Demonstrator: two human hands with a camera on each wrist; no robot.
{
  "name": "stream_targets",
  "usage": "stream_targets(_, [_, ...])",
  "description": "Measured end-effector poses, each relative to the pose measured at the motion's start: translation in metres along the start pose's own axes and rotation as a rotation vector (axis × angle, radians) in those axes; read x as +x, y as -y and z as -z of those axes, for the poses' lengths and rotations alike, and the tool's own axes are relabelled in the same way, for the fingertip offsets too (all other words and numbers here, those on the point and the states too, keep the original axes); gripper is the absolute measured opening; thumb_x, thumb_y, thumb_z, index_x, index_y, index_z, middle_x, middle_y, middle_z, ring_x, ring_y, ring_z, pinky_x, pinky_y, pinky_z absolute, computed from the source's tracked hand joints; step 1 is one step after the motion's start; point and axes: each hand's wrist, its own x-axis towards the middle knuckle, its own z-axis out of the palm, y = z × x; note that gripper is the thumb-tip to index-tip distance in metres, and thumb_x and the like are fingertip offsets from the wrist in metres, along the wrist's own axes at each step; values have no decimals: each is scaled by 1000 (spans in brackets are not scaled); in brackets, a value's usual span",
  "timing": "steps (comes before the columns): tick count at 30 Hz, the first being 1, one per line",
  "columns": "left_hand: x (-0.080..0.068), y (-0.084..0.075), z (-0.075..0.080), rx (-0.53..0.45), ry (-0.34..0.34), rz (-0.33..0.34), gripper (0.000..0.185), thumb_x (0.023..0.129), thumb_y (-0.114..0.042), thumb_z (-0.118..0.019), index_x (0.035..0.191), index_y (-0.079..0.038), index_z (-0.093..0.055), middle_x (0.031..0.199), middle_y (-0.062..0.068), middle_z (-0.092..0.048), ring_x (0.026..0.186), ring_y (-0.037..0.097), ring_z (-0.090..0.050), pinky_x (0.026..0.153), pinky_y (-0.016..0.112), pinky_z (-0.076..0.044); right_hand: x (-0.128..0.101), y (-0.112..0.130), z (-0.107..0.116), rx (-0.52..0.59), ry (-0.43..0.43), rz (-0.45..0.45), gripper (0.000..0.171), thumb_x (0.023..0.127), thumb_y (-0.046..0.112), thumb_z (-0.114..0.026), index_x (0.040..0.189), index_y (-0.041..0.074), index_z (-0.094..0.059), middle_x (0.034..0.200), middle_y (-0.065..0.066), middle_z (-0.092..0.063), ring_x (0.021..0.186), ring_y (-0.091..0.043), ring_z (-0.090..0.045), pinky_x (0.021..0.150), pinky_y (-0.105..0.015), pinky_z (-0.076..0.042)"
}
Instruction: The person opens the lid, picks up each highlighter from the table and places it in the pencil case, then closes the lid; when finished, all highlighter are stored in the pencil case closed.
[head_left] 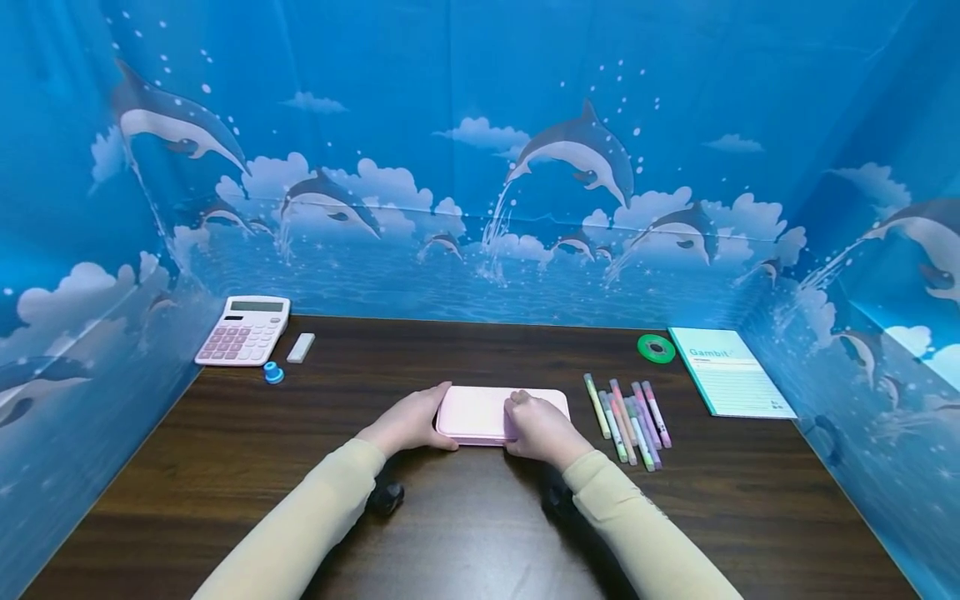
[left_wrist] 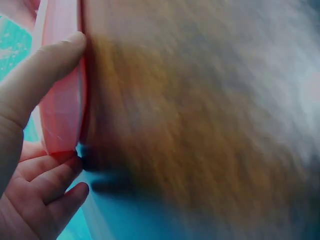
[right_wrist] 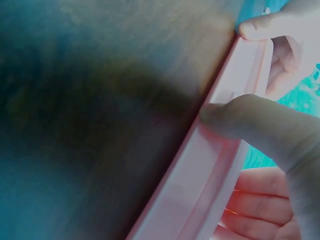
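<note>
A flat pink rectangular case [head_left: 472, 410] with rounded corners lies on the dark wooden table in the head view. My left hand [head_left: 408, 423] grips its left end, the thumb along the near side and the fingers round the end. On the right part, my right hand [head_left: 545, 431] holds the case with fingers bent over the lid. In the right wrist view the right thumb [right_wrist: 235, 117] presses against the pink side wall. The left wrist view shows the left thumb [left_wrist: 55, 65] on that same near side. The lid looks closed; whatever is inside is hidden.
Several pastel markers [head_left: 597, 406] lie right of the case. Farther right are a green tape roll [head_left: 656, 348] and a notepad [head_left: 731, 375]. At the back left sit a calculator [head_left: 243, 332], a white eraser-like block [head_left: 301, 347] and a small blue object [head_left: 273, 372]. A dolphin-print curtain [head_left: 420, 275] surrounds the table.
</note>
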Motion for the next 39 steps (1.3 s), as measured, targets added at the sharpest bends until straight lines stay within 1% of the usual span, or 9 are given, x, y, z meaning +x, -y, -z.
stream_targets(4, [0, 1, -3, 28, -2, -18, 106, 69, -46, -83, 146, 4, -29, 146, 19, -40, 131, 30, -44, 107, 41, -36, 0, 4, -1, -56, 7, 21, 38, 65, 24, -83, 85, 0, -61, 79, -8, -59, 70, -19, -58, 65, -32, -52])
stream_targets(9, [0, 1, -1, 61, -24, -41, 107, 67, -46, -84, 145, 4, -32, 143, 19, -44, 129, 29, -47, 105, 40, -38, 0, 6, -2, -89, 5, 31, 37, 64, 23, -81, 86, 0, -61, 77, -7, -58, 74, -21, -58, 66, -32, -52])
stream_targets(14, [0, 0, 2, 83, -27, -58, 107, 66, -46, -84, 144, 6, -33, 142, 20, -45, 127, 30, -48, 105, 40, -38, 0, 8, -1, -107, 7, 29, 36, 64, 23, -80, 85, 1, -60, 74, -6, -55, 71, -19, -57, 64, -31, -51])
stream_targets(22, [3, 2, 0, 84, -40, -63, 106, 63, -47, -85, 142, 5, -37, 136, 19, -51, 121, 29, -54, 102, 39, -42, 3, 12, -2, -164, -9, 58, 28, 61, 19, -77, 73, 4, -56, 68, -5, -52, 65, -18, -51, 57, -29, -49])
stream_targets(26, [4, 1, 1, 98, -47, -71, 105, 63, -47, -86, 140, 5, -37, 134, 20, -53, 118, 29, -56, 100, 39, -43, 3, 14, -1, -173, 1, 41, 25, 60, 17, -75, 71, 5, -56, 67, -6, -52, 64, -18, -51, 57, -30, -49])
stream_targets(30, [5, 0, 1, 100, -53, -68, 104, 63, -47, -86, 140, 4, -38, 133, 19, -54, 117, 28, -57, 100, 39, -43, 3, 16, -2, -202, -19, 46, 23, 61, 16, -74, 70, 4, -56, 66, -7, -54, 63, -19, -53, 56, -30, -51])
stream_targets(37, [4, 1, -1, 118, -63, -82, 93, 58, -48, -88, 127, -1, -47, 115, 13, -63, 97, 22, -63, 89, 36, -50, 2, 22, -5, -244, -19, 56, 20, 63, 16, -73, 67, 6, -56, 65, -6, -54, 62, -19, -54, 55, -30, -51])
stream_targets(39, [4, 1, 0, 121, -69, -83, 93, 58, -48, -88, 127, -1, -47, 114, 13, -64, 96, 22, -63, 88, 36, -50, 2, 24, -5, -262, -17, 55, 18, 63, 15, -73, 68, 5, -58, 65, -6, -54, 63, -19, -54, 55, -30, -50])
